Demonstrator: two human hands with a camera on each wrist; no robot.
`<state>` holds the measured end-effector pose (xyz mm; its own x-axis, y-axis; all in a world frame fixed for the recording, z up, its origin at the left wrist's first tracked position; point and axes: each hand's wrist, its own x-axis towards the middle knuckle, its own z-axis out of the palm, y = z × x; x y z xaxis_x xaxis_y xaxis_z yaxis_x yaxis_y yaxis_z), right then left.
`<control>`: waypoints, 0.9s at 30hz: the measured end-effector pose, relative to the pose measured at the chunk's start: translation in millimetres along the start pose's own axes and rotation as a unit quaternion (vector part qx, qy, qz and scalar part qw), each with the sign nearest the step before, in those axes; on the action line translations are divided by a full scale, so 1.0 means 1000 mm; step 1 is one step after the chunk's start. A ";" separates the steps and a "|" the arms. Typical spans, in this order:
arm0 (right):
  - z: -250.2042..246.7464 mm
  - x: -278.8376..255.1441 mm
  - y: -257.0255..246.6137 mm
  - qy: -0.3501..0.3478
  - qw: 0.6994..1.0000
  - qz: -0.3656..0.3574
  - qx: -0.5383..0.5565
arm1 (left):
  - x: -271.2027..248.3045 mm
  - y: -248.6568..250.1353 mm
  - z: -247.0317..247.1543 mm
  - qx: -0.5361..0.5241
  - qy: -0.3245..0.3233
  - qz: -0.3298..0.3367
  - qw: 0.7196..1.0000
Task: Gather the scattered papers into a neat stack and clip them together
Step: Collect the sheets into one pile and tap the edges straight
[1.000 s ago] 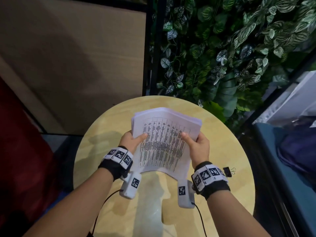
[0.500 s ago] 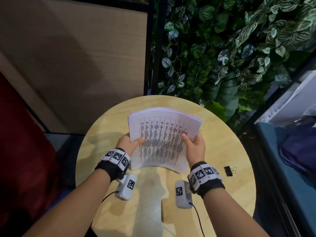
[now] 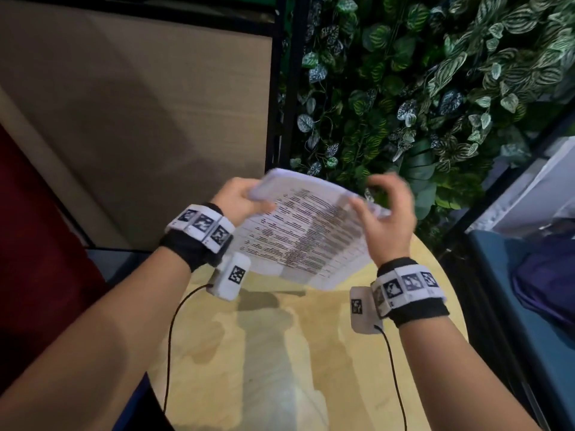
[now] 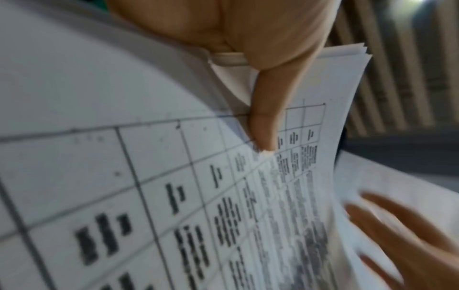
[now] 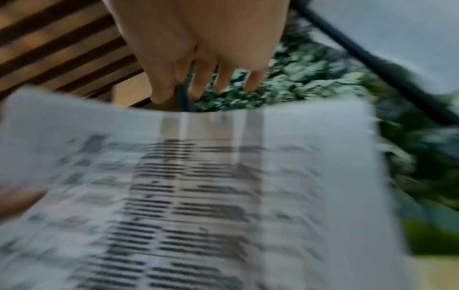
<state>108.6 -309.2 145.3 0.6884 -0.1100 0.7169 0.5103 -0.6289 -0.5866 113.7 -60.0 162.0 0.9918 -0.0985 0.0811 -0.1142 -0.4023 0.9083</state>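
While my left hand (image 3: 239,200) is pinching the top left corner of the paper stack (image 3: 305,234), thumb (image 4: 263,125) lying on the printed sheet and fingers curled underneath, my right hand (image 3: 389,213) is hovering at the opposite edge, fingers spread loosely and seemingly gripping nothing, though blur is hiding the contact. I'm holding the sheets tilted in the air above the round table (image 3: 280,353). Gathering is looking done; squaring and clipping are remaining, and no clip is showing.
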 end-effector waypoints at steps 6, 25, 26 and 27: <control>-0.026 -0.010 0.044 -0.104 0.856 0.383 0.332 | -0.004 -0.039 -0.020 -0.213 -0.001 -0.089 0.973; 0.015 -0.128 0.042 -0.139 0.852 0.468 0.189 | -0.066 -0.095 0.063 -0.176 0.154 -0.303 0.924; 0.015 -0.126 0.041 -0.123 0.847 0.477 0.202 | -0.065 -0.090 0.061 -0.183 0.156 -0.296 0.925; 0.015 -0.121 0.042 -0.104 0.846 0.477 0.213 | -0.062 -0.085 0.059 -0.188 0.161 -0.285 0.926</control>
<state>54.2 -310.2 28.0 0.9454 -0.2450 -0.2151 -0.2198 0.0084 -0.9755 58.9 -73.3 55.2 0.8570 0.3330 -0.3933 0.4017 0.0465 0.9146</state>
